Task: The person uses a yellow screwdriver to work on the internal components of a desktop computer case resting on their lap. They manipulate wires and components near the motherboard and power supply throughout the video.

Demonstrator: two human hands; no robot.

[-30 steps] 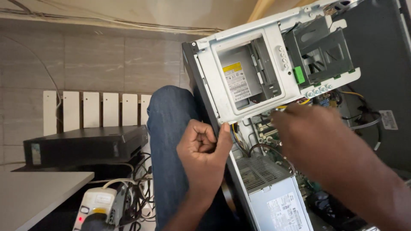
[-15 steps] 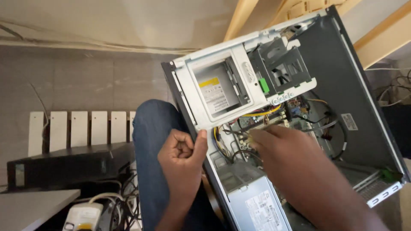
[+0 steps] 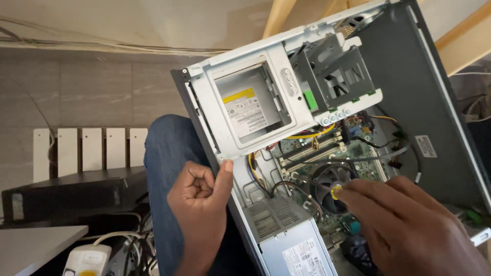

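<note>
Computer case [image 3: 409, 97], its side panel off, is lying open across the right half of the frame, leaning against the person's denim-clad knee [image 3: 169, 153]. The left hand [image 3: 202, 204], clenched into a loose fist, is bracing the case with its thumb pressing the lower corner of the pale sheet-metal drive cage [image 3: 245, 110]. The right hand [image 3: 409, 220], at lower right, is pinching a small yellow-tipped tool [image 3: 336, 192] over the round black cooler fan [image 3: 327, 186], so work at the fan appears to be in hand; what follows seems to call for a steady, upright tip. Green circuit board [image 3: 358, 153], bundled coloured wires and the perforated grey power supply [image 3: 286, 230] are crowding around it.
</note>
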